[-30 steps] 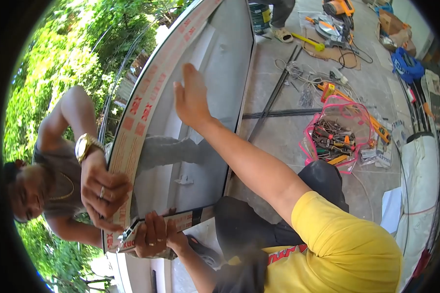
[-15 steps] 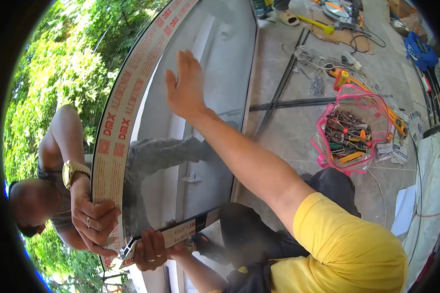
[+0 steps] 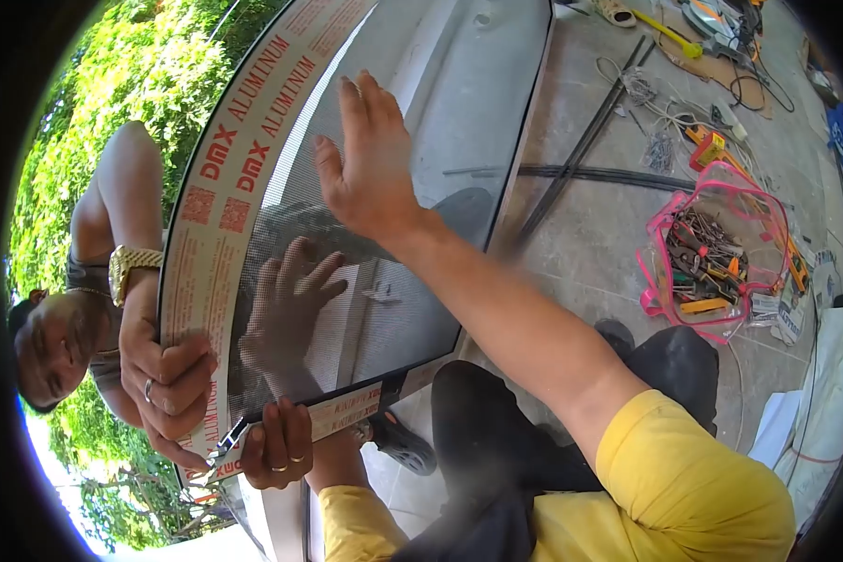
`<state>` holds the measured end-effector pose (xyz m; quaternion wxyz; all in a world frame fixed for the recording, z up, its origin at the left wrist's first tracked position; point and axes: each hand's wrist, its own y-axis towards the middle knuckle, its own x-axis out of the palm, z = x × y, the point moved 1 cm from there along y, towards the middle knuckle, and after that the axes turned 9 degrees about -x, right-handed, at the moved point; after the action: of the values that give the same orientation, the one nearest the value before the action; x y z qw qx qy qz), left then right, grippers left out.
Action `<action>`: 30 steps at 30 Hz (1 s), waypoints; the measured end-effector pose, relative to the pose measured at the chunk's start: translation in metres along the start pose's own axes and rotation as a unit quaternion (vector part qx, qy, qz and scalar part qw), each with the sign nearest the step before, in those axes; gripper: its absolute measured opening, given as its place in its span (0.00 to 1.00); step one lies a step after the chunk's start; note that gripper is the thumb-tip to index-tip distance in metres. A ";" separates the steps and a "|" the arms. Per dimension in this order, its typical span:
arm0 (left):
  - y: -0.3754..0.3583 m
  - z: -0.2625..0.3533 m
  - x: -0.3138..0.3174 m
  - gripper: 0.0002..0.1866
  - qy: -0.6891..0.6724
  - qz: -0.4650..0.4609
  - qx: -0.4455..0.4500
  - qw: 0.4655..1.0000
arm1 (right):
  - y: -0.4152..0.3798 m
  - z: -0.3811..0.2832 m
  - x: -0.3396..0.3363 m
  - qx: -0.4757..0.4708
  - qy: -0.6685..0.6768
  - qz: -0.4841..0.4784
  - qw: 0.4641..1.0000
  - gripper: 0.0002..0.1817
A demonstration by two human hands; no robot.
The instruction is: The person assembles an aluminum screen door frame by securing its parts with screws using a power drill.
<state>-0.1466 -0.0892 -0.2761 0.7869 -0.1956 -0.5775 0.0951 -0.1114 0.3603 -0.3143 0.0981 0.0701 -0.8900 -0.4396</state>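
Observation:
A framed mesh screen (image 3: 398, 309) stands in front of me, its frame covered in DMX ALUMINUM protective film. My right hand (image 3: 375, 173), fingers stretched out and thumb apart, overlaps the mesh from my side, with its back towards me. My left hand (image 3: 295, 314) shows dimly through the mesh, fingers spread behind the screen; its forearm passes behind the lower frame strip. Another person's hand (image 3: 169, 384) grips the filmed frame edge (image 3: 220, 201). That person's other hand (image 3: 276, 445), with rings, holds the lower strip close to a small metal fitting (image 3: 231, 437) at the corner.
On the tiled floor, a clear bag with pink trim (image 3: 717, 253) holds screws and tools. Dark metal strips (image 3: 590, 140) lie crossed beyond the screen. A yellow-handled tool (image 3: 670, 36) and cords lie farther off. My knees are close below the screen.
My left hand has moved up behind the mesh and now shows through it. My right hand stays over the mesh. The view has shifted, and the other person's head has turned this way.

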 end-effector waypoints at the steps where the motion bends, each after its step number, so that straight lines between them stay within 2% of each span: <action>1: 0.057 0.014 -0.007 0.28 -0.060 -0.006 -0.047 0.997 | 0.000 -0.001 0.001 0.002 0.002 0.001 1.000 0.32; 2: -0.002 0.010 -0.022 0.27 -0.118 -0.015 -0.096 0.988 | 0.003 0.000 0.001 -0.001 0.000 0.003 1.000 0.33; 3: 0.014 0.010 -0.019 0.25 -0.175 -0.023 -0.146 0.973 | 0.004 -0.001 0.001 0.007 0.012 0.003 1.000 0.33; 5: -0.023 0.012 -0.020 0.23 -0.287 -0.026 -0.234 0.929 | 0.006 -0.003 -0.003 -0.013 0.004 0.007 1.000 0.33; 6: 0.009 0.013 -0.001 0.21 -0.343 -0.022 -0.272 0.899 | 0.004 -0.006 -0.002 -0.025 0.003 0.011 1.000 0.32; 7: 0.009 0.014 0.009 0.20 -0.398 -0.018 -0.305 0.865 | 0.004 -0.007 0.000 -0.042 0.003 0.018 0.999 0.33; 8: 0.011 0.011 0.021 0.19 -0.454 -0.014 -0.333 0.826 | 0.003 -0.008 0.001 -0.034 0.010 0.015 0.999 0.33; 10: 0.100 0.015 0.067 0.16 -0.565 -0.006 -0.373 0.735 | -0.003 -0.019 -0.001 -0.052 0.024 0.006 0.998 0.34; 11: 0.113 0.009 0.079 0.15 -0.623 -0.003 -0.385 0.681 | -0.010 -0.026 -0.002 -0.032 0.036 0.000 0.999 0.34; 13: 0.110 0.007 0.095 0.13 -0.722 -0.010 -0.400 0.565 | -0.022 -0.040 0.001 -0.053 0.020 -0.008 0.998 0.36; 14: 0.108 0.006 0.100 0.13 -0.730 -0.011 -0.383 0.565 | -0.029 -0.048 0.002 -0.041 0.033 -0.012 0.999 0.36; 16: 0.114 0.009 0.105 0.09 -0.716 0.004 -0.414 0.562 | -0.048 -0.067 0.002 -0.059 0.051 -0.036 0.996 0.37; 17: 0.110 0.004 0.099 0.07 -0.734 -0.035 -0.405 0.544 | -0.058 -0.075 0.004 -0.071 0.067 -0.061 0.993 0.39; 18: 0.104 0.004 0.099 0.07 -0.740 -0.035 -0.396 0.542 | -0.068 -0.084 0.004 -0.063 0.074 -0.063 0.993 0.39; 20: 0.100 0.013 0.099 0.11 -0.724 0.022 -0.387 0.570 | -0.083 -0.096 0.005 -0.063 0.085 -0.069 0.992 0.39; 21: 0.127 0.007 0.124 0.11 -0.728 0.024 -0.382 0.569 | -0.086 -0.097 0.005 -0.057 0.089 -0.070 0.992 0.39; 23: 0.165 0.104 0.171 0.11 -0.770 0.282 -0.480 0.311 | -0.088 -0.096 0.002 -0.067 0.087 -0.074 0.991 0.40; 24: 0.191 0.114 0.202 0.11 -0.773 0.280 -0.478 0.310 | -0.088 -0.097 0.001 -0.064 0.091 -0.076 0.991 0.40; 25: 0.204 0.118 0.221 0.12 -0.700 0.492 -0.517 0.007 | -0.088 -0.099 -0.001 -0.057 0.096 -0.069 0.991 0.37; 26: 0.180 0.143 0.206 0.12 -0.703 0.489 -0.516 0.007 | -0.088 -0.099 -0.002 -0.049 0.102 -0.061 0.992 0.35; 30: 0.151 0.056 0.146 0.08 -0.773 0.234 -0.480 0.342 | -0.088 -0.099 -0.003 -0.048 0.079 -0.069 0.993 0.34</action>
<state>-0.1419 0.1138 -0.1975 -0.2932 -0.5062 -0.8059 0.0909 -0.0812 0.2313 -0.3261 0.1411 0.1609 -0.8506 -0.4803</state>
